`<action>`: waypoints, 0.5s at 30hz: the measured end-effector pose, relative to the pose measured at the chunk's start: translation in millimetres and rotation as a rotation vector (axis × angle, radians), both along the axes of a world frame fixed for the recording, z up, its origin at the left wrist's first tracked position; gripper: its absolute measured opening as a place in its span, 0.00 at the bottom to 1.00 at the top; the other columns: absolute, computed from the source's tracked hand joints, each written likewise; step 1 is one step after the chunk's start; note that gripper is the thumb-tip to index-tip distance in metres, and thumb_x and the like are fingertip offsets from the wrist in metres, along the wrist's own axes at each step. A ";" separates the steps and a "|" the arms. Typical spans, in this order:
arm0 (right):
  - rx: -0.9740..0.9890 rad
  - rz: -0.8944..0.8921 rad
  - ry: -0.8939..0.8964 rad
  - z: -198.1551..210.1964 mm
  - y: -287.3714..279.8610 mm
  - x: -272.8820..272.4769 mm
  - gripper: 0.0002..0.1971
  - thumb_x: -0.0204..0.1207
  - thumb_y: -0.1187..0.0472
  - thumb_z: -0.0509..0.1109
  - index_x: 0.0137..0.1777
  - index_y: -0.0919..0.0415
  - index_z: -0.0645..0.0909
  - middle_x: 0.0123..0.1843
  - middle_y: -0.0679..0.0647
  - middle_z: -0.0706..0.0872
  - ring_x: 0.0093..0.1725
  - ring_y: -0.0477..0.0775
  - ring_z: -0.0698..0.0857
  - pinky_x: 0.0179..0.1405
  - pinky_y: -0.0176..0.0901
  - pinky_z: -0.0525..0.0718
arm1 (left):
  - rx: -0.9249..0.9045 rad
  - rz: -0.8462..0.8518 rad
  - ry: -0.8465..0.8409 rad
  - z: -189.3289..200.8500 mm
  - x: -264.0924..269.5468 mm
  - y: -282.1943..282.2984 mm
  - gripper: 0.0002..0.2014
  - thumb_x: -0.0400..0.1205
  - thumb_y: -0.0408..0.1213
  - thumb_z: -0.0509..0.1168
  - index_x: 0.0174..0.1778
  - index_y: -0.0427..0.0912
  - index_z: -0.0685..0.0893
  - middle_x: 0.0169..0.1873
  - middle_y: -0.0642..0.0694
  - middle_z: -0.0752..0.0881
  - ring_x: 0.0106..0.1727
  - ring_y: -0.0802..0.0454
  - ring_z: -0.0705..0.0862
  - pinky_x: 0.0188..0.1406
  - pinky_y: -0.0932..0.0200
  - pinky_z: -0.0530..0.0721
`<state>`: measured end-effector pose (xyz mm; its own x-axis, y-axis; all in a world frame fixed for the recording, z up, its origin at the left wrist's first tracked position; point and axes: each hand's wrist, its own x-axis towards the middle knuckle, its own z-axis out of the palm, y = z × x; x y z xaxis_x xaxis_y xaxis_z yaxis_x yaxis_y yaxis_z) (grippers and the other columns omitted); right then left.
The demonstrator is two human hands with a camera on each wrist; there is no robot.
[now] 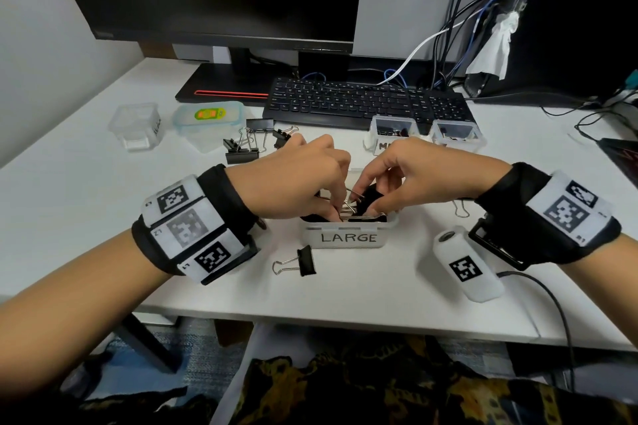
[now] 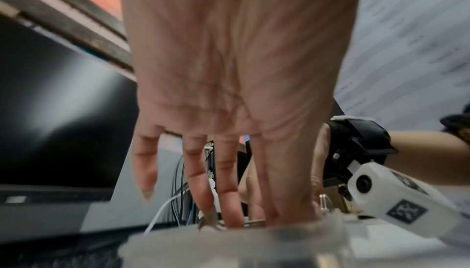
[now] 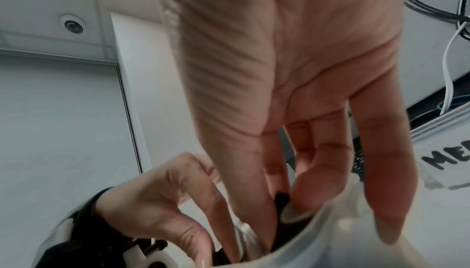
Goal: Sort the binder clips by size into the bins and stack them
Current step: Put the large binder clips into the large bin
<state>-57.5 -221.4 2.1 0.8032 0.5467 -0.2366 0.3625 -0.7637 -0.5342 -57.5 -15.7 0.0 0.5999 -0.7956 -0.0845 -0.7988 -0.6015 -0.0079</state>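
- Now both hands work inside the LARGE bin, so the step in hand looks like seating a big clip among those already there.
- Left hand: fingers curled down into the bin's near-left part, thumb and forefinger pinching at wire handles; which clip they belong to I cannot tell.
- Right hand: fingers curled round a black clip, gripping its body just over the bin's right half; in the right wrist view the clip sits between thumb and middle fingers, with the little finger straight outside the wall.
- To do it well, I judge: fold the handles flat first, lower the clip flat beside the others, and keep the rim free so another bin can stack on top.
- Risk, as a guess: the sprung handles could snag on a neighbour and tip the light bin.
- Still unsorted: one clip lies near the left wrist, just in front of the bin; a cluster of clips lies beyond the left hand, well apart.
- Two further bins, the medium bin and another bin, stand beyond the right hand.
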 end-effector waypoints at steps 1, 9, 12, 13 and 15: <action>-0.012 -0.005 -0.008 -0.7 0.3 -0.1 0.10 0.70 0.54 0.80 0.51 0.46 0.90 0.32 0.48 0.90 0.35 0.47 0.88 0.43 0.42 0.84 | -0.023 0.008 0.066 -2.1 1.1 2.0 0.10 0.80 0.55 0.65 0.50 0.58 0.88 0.52 0.56 0.77 0.60 0.55 0.70 0.57 0.52 0.69; 0.159 -0.203 0.142 0.1 -3.7 1.8 0.05 0.73 0.63 0.77 0.47 0.58 0.91 0.27 0.42 0.86 0.30 0.35 0.84 0.37 0.35 0.83 | -0.204 0.048 0.083 -11.2 -2.2 10.4 0.15 0.82 0.56 0.60 0.50 0.52 0.87 0.53 0.56 0.79 0.58 0.54 0.70 0.60 0.45 0.70; 0.181 -0.234 0.113 6.0 -6.7 3.7 0.04 0.74 0.63 0.77 0.47 0.56 0.91 0.30 0.41 0.89 0.31 0.32 0.84 0.37 0.33 0.79 | -0.204 0.044 0.058 0.6 -0.8 9.8 0.14 0.82 0.56 0.61 0.46 0.51 0.86 0.53 0.55 0.79 0.59 0.54 0.71 0.59 0.48 0.69; 0.195 -0.254 0.085 7.7 -7.5 4.3 0.04 0.74 0.63 0.77 0.47 0.55 0.91 0.30 0.41 0.90 0.30 0.32 0.83 0.35 0.32 0.78 | -0.195 0.038 0.051 4.5 -0.2 9.6 0.14 0.82 0.56 0.61 0.44 0.52 0.86 0.53 0.56 0.79 0.59 0.54 0.71 0.58 0.49 0.68; 0.227 -0.306 0.014 11.7 -8.6 5.3 0.04 0.73 0.65 0.77 0.44 0.55 0.90 0.25 0.40 0.87 0.26 0.32 0.81 0.29 0.27 0.75 | -0.180 0.033 0.045 10.5 1.4 8.7 0.14 0.81 0.57 0.63 0.41 0.52 0.85 0.52 0.56 0.78 0.58 0.54 0.71 0.58 0.51 0.68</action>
<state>-52.2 -230.0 13.8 0.9348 0.3223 -0.1493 0.1276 -0.6970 -0.7057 -56.1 -7.0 10.5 0.6246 -0.7804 0.0302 -0.7759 -0.6157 0.1376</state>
